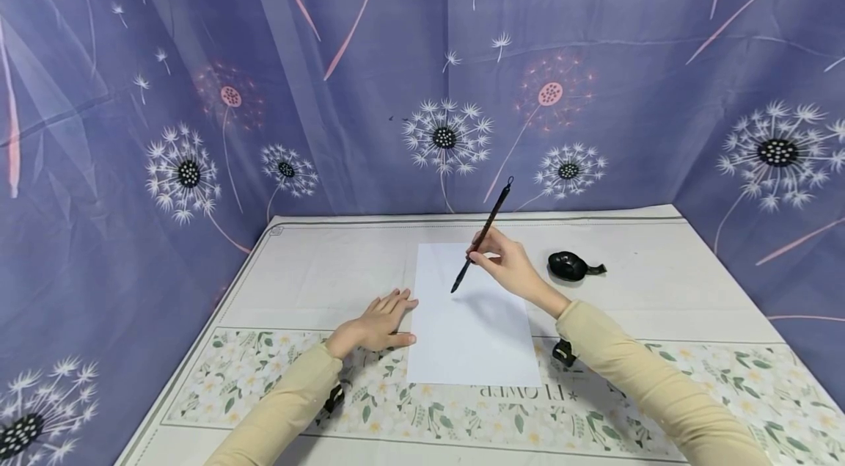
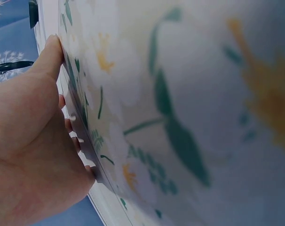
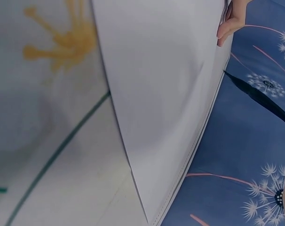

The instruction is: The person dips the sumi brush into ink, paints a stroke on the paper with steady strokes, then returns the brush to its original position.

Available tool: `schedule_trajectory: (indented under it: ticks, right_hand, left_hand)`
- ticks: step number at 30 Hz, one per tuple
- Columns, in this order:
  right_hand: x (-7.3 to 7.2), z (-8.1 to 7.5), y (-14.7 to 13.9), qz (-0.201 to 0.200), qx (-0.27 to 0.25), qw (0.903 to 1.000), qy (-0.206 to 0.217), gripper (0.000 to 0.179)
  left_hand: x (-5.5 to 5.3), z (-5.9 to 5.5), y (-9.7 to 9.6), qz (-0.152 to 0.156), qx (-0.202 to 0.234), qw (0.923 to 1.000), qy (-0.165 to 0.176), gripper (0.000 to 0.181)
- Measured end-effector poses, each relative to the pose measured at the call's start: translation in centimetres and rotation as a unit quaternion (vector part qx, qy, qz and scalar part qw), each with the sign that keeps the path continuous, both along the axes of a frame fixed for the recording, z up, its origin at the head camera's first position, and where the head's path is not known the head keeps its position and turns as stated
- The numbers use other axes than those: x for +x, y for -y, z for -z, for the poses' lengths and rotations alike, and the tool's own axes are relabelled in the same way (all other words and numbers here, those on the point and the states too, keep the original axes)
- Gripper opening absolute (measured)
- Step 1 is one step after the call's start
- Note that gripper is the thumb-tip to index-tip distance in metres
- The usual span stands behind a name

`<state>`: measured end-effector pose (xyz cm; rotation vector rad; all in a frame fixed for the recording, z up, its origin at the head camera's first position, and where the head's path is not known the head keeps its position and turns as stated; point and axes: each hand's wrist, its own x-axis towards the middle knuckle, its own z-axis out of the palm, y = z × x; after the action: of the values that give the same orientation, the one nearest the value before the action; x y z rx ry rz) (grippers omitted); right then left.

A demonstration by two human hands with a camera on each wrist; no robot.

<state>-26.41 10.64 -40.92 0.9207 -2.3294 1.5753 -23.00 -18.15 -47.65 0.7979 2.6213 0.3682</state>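
The fingers of my right hand [image 1: 511,266] grip a dark calligraphy brush [image 1: 491,220] above a white sheet of paper [image 1: 472,348], its long axis slanting steeply, tip pointing down and left, looped end up and right. My left hand [image 1: 378,325] lies spread, fingertips at the sheet's left edge. Right of it, a black handled dish [image 1: 568,266] sits on the desk [image 1: 317,271], its floral cover printed "FLOWER"; purple dandelion curtains [image 1: 370,4] enclose us.

"FLOWER" [image 1: 526,392] on the floral tablecloth [image 1: 317,275]
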Motion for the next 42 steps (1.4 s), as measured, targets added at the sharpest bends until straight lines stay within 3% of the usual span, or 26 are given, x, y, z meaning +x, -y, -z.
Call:
schedule_trajectory:
  ticks: [24,34,42]
  right_hand:
    - [0.3,0.0,1.0,0.003,0.016,0.9998,0.008,0.016]
    - [0.4,0.3,1.1,-0.009,0.021,0.9995,0.021,0.019]
    - [0.3,0.5,1.2,-0.006,0.037,0.9990,0.022,0.016]
  left_hand:
    - [-0.1,0.3,0.1,0.002,0.004,1.0000,-0.003,0.070]
    - [0.1,0.5,0.3,0.013,0.025,0.9996,-0.006,0.069]
    - [0.0,0.4,0.3,0.007,0.013,0.9999,-0.004,0.069]
